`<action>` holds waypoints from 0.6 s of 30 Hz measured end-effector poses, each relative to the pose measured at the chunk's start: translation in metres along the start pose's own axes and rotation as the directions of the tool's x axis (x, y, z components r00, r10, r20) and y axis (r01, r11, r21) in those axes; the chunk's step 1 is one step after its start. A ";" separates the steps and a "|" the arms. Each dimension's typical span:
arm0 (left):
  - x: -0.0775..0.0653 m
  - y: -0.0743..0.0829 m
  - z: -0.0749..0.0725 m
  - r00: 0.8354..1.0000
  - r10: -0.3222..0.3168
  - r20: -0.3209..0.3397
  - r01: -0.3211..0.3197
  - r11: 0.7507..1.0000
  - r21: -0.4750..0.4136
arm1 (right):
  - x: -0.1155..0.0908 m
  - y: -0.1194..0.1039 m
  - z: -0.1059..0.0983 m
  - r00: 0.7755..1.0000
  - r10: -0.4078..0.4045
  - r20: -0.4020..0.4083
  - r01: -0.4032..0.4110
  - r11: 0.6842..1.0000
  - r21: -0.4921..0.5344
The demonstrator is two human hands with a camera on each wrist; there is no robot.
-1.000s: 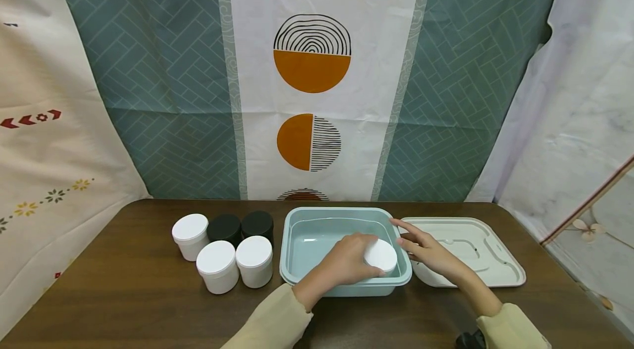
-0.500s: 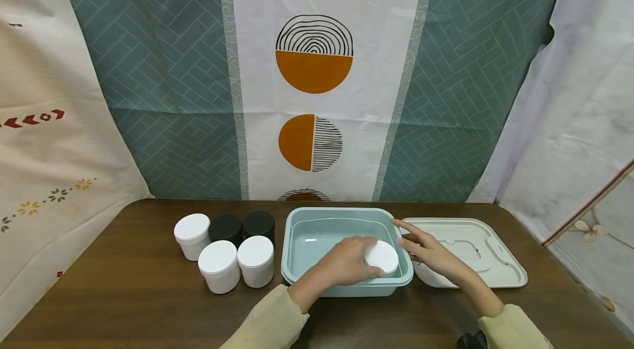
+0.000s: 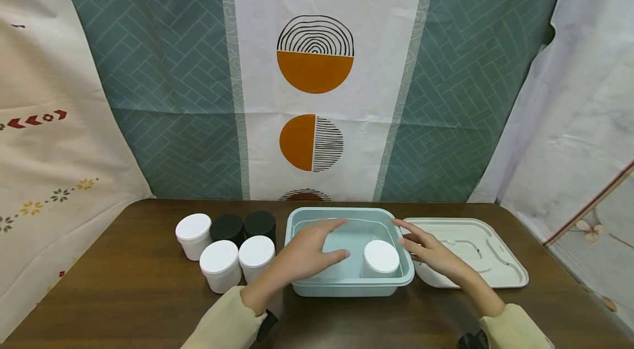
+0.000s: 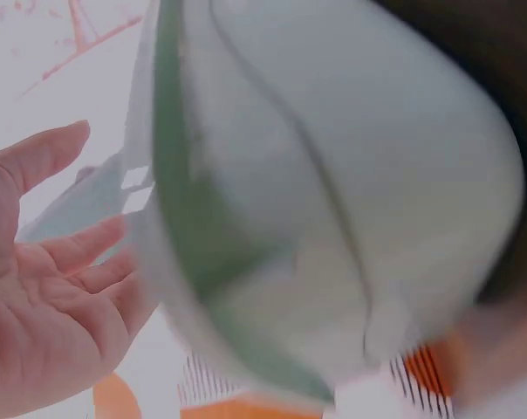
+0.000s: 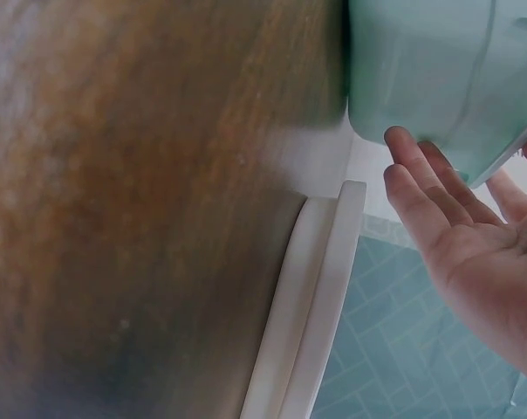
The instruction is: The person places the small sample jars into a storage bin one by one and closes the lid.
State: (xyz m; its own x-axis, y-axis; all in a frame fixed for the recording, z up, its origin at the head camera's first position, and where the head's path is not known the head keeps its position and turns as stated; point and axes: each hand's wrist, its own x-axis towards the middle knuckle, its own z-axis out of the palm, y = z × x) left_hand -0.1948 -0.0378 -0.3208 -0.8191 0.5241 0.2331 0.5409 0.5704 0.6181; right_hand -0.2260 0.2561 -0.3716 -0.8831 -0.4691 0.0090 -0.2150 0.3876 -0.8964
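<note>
A white-lidded jar [image 3: 381,258] stands upright inside the pale blue-green plastic box [image 3: 346,286], near its front right corner. Over the left part of the box hovers my left hand [image 3: 308,252], fingers and thumb spread apart and holding nothing. The left wrist view shows this hand [image 4: 63,288] beside the blurred box wall [image 4: 403,201]. At the box's right rim, my right hand [image 3: 430,250] rests with extended fingers. In the right wrist view its fingers [image 5: 420,166] lie by the outer box wall [image 5: 420,78].
Left of the box stand two black-lidded jars [image 3: 228,228] and, around them, white-lidded jars [image 3: 219,266]. A whitish box lid [image 3: 477,252] lies on the brown table [image 3: 124,283] to the right. A patterned curtain [image 3: 446,90] hangs behind.
My left hand has let go of the white-lidded jar and moved left, leaving the jar in the box. The right hand stays at the rim.
</note>
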 end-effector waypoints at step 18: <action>-0.058 -0.047 -0.072 0.957 -0.043 -0.286 0.066 0.995 0.072 | -0.001 -0.001 -0.001 1.000 0.018 -0.008 -0.018 1.000 -0.013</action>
State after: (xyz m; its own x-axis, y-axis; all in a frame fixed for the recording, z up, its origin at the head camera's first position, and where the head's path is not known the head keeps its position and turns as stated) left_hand -0.1867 -0.1407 -0.3095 -0.8618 0.2961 0.4118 0.4980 0.6477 0.5766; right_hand -0.2251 0.2568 -0.3706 -0.8900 -0.4560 -0.0034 -0.2049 0.4064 -0.8904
